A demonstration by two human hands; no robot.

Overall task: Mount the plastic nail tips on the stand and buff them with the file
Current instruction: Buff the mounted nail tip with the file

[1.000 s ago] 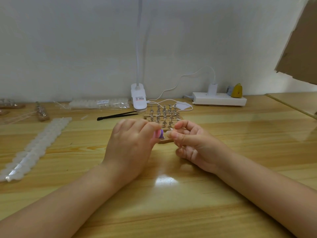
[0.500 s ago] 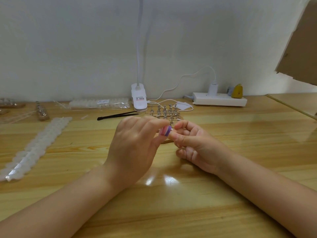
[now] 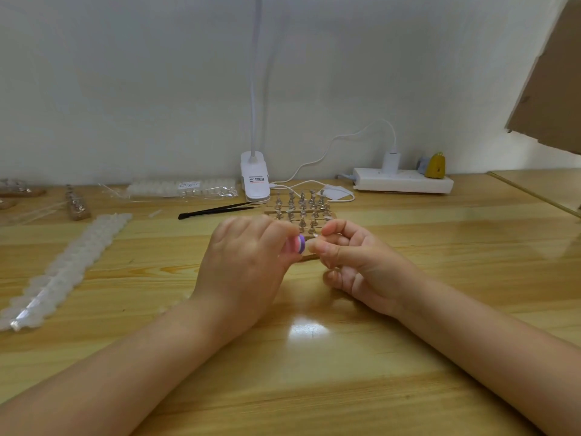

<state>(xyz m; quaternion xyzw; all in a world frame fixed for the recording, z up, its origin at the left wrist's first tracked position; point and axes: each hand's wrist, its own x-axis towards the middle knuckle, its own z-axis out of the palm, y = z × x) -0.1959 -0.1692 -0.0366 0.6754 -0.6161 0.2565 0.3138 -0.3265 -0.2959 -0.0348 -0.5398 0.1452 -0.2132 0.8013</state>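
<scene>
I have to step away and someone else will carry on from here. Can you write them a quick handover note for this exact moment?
Left hand: grips the pink and purple file, its end at the right fingertips.
Right hand: pinches a clear nail tip between thumb and forefinger, in front of the stand.
Things: the wooden stand with metal holders sits mid-table behind the hands; a strip of nail tips lies on the left; black tweezers lie left of the stand.
Done: cannot tell how many tips are mounted or buffed.
Left: finish buffing this tip, then mount and buff the rest.
</scene>
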